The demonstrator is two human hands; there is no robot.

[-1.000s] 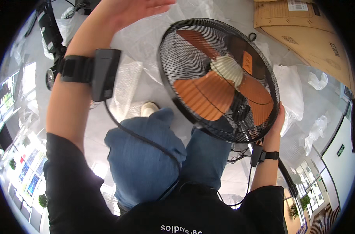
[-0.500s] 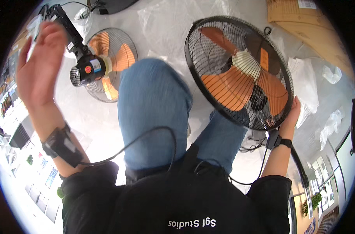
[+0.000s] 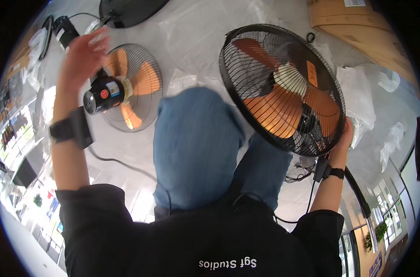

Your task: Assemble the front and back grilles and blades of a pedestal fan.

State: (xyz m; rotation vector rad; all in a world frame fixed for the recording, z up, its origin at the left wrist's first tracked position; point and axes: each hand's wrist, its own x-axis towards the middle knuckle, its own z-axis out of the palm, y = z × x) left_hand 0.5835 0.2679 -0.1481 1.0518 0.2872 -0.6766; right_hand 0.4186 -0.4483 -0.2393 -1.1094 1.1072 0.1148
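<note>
On my right, a large fan (image 3: 277,113) with orange blades behind a black wire cage stands tilted beside my leg. My right hand (image 3: 343,140) is closed on the lower right rim of its cage, with the fingers partly hidden behind it. A second fan (image 3: 104,93), with a black motor housing, orange blades and a wire cage, lies on the floor to my left. Smeared by motion, my left hand (image 3: 83,60) is raised over that fan's black pole (image 3: 65,31), fingers apart and nothing visible in them. It hides part of the pole.
A round black base (image 3: 131,10) lies at the far left with a cable near it. Clear plastic sheets (image 3: 196,23) and crumpled bags (image 3: 357,94) cover parts of the floor. A cardboard box (image 3: 353,30) stands at the far right. Cables run from both my wrists.
My left hand has swung right and inward, toward the pole of the fan on the floor. My left knee has shifted right. My right hand keeps its hold on the large fan.
</note>
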